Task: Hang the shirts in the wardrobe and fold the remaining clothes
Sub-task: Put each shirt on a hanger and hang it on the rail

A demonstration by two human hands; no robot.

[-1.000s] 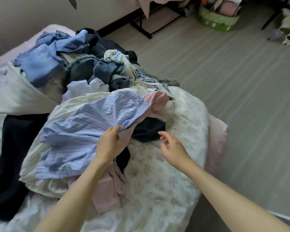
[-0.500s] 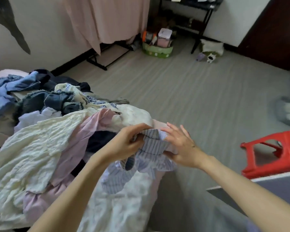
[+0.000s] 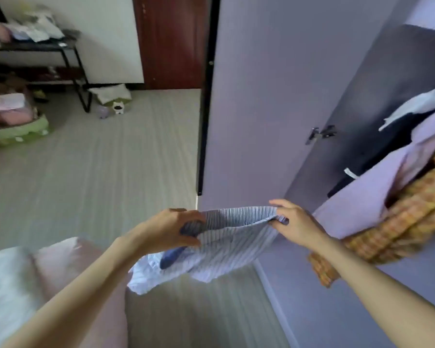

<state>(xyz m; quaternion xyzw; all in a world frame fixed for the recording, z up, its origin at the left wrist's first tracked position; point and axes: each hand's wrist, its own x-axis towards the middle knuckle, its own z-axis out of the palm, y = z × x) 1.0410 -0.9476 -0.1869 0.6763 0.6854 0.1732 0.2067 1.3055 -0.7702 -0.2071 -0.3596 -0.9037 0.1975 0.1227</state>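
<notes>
A blue-and-white striped shirt (image 3: 226,237) hangs in the air between my hands, its top edge stretched flat and the rest drooping below. My left hand (image 3: 171,228) grips its left end, fingers curled round the cloth. At the right end, my right hand (image 3: 295,221) pinches the edge. Right behind the shirt stands the lilac wardrobe with an open door (image 3: 261,109). Inside it on the right hang a lilac garment (image 3: 377,194), a dark one (image 3: 387,136) and an orange checked one (image 3: 407,222).
The bed corner (image 3: 68,270) with pink and white bedding lies at the lower left. Grey floor (image 3: 106,172) spreads ahead. A green basket (image 3: 23,131) of things, a black metal rack (image 3: 70,59) and a brown door (image 3: 171,41) stand at the back.
My view has swung from the clothes pile on the bed to the wardrobe. The striped shirt has come off the pile and is now spread between both hands.
</notes>
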